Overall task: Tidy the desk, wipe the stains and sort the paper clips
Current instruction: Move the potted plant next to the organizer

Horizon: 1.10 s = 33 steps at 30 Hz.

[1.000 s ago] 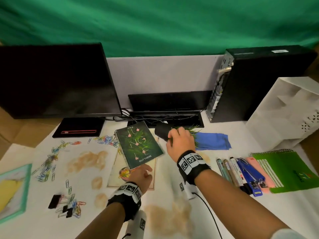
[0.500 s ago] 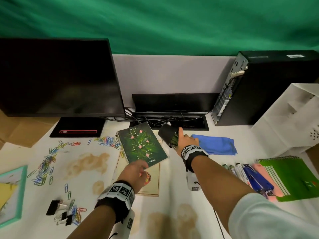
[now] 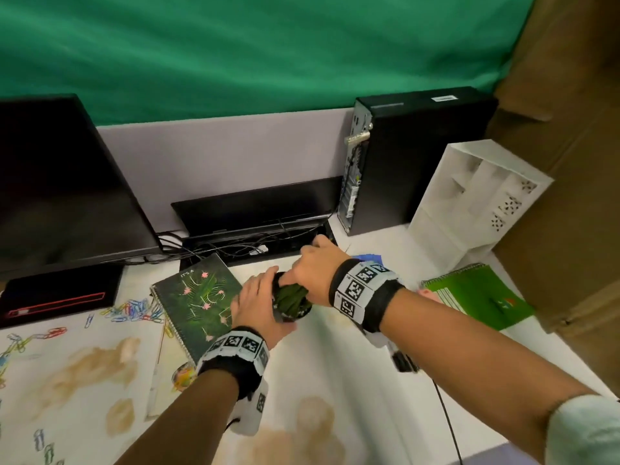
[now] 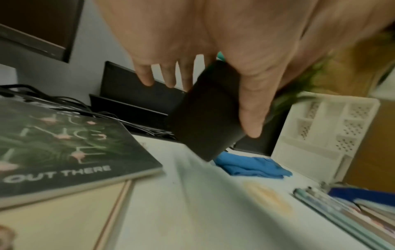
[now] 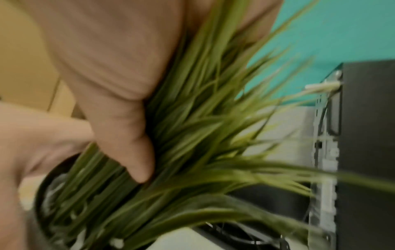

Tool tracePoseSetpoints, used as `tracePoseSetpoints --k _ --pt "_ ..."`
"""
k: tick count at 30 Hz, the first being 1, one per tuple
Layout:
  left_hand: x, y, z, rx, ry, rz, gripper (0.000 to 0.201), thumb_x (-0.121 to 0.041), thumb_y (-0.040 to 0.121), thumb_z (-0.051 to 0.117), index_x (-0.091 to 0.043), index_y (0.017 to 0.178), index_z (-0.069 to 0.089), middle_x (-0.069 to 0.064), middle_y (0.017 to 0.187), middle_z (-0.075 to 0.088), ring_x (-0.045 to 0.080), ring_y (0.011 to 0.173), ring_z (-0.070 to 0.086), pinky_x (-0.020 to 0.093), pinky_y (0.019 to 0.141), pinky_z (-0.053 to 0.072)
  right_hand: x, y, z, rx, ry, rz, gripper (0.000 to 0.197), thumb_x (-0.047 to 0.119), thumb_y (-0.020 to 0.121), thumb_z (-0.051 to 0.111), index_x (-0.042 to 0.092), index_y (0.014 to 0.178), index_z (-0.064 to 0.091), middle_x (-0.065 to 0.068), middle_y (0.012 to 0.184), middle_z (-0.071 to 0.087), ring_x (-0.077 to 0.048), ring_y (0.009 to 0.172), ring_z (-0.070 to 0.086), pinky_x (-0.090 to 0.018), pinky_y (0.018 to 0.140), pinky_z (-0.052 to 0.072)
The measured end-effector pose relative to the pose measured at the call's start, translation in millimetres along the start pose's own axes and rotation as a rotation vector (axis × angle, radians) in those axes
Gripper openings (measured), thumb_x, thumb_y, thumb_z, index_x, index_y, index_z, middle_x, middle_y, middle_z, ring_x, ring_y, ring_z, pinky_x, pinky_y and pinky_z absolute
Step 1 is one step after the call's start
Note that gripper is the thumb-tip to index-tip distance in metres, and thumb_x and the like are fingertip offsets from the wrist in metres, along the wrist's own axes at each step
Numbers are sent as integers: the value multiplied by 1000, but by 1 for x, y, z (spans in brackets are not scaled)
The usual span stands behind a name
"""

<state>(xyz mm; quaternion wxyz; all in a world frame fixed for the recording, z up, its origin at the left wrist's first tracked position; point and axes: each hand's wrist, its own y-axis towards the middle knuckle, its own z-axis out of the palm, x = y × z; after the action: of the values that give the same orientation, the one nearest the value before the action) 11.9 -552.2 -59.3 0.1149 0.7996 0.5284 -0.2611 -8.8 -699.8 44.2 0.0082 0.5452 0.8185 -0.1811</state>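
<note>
A small black pot (image 3: pixel 285 315) with a fake green grass plant (image 3: pixel 291 298) is tilted between both hands at mid-desk. My left hand (image 3: pixel 260 302) grips the pot's side; in the left wrist view the thumb lies across the pot (image 4: pixel 205 110). From above, my right hand (image 3: pixel 313 271) holds the grass blades (image 5: pixel 203 126), thumb pressed into them over the pot's rim (image 5: pixel 42 186). Several coloured paper clips (image 3: pixel 131 310) lie at the left. Brown stains (image 3: pixel 97 360) mark the white desk (image 3: pixel 335 357). A blue cloth (image 4: pixel 252 165) lies behind the pot.
A dark leafy notebook (image 3: pixel 201 297) lies just left of the pot. A monitor (image 3: pixel 60 182) stands at the back left, a PC tower (image 3: pixel 412 156) and a white organiser (image 3: pixel 476 196) at the back right. A green notebook (image 3: pixel 479 297) and pens (image 4: pixel 342 211) lie at the right.
My left hand has left the notebook's lower edge and taken hold of the pot. The right hand has shifted onto the grass, and the pot has turned from lying on its side to more upright.
</note>
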Motion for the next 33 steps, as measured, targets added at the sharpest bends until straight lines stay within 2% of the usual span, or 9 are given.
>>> tracePoseSetpoints --k 5,10,13,17,20,22,24,28,33 --pt "-25 -1 21 19 -310 -4 81 -38 55 82 -33 124 41 -9 111 57 14 102 57 29 89 48 -18 -43 -1 -288 3 14 31 25 90 55 34 120 57 8 115 61 -20 112 45 -43 105 24" --pt "-48 3 37 -8 -471 -100 66 -35 51 86 -37 101 44 -17 90 61 12 84 61 22 73 45 -49 -81 30 -803 440 400 61 15 74 68 24 132 51 -7 127 52 -29 118 47 -45 101 37" --pt "-66 9 49 -18 -597 -151 70 -32 51 88 -32 108 47 -11 95 63 14 88 62 26 79 51 -60 -95 65 -612 1014 669 76 29 79 72 22 144 34 -7 134 44 -26 123 45 -37 104 39" --pt "-97 14 61 93 -777 -100 85 -42 42 86 -32 118 49 0 108 68 22 100 66 52 82 55 -59 -103 111 -185 1421 680 108 50 69 78 19 150 14 -7 150 35 -24 134 40 -42 109 38" --pt "-117 16 72 168 -786 -44 82 -44 40 86 -41 113 48 -3 107 69 17 99 67 47 85 55 -61 -105 124 -236 1612 691 117 51 59 83 26 149 13 -2 141 47 -24 124 52 -44 104 44" --pt "-130 18 80 199 -729 2 76 -43 42 86 -48 106 45 -12 104 68 9 98 67 30 85 56 -66 -106 126 -373 1765 662 112 39 50 89 24 142 27 -2 125 60 -21 113 60 -45 99 48" --pt "-145 20 85 224 -671 73 80 -32 51 86 -47 115 41 -18 104 66 4 98 65 17 81 53 -76 -108 127 -455 1705 666 103 28 48 90 18 134 35 -1 116 64 -17 108 62 -43 99 49" --pt "-167 27 89 232 -719 145 89 -9 71 77 -28 143 28 -15 124 56 6 113 56 28 97 46 -108 -107 127 -493 1543 815 93 45 38 83 23 122 51 3 109 68 -17 102 65 -39 93 52" --pt "-166 26 81 262 -439 137 57 -18 86 64 -29 137 38 -9 104 56 10 99 55 29 96 45 -168 -90 134 -350 1341 1039 102 60 31 77 23 122 51 0 111 66 -21 100 64 -37 90 53"
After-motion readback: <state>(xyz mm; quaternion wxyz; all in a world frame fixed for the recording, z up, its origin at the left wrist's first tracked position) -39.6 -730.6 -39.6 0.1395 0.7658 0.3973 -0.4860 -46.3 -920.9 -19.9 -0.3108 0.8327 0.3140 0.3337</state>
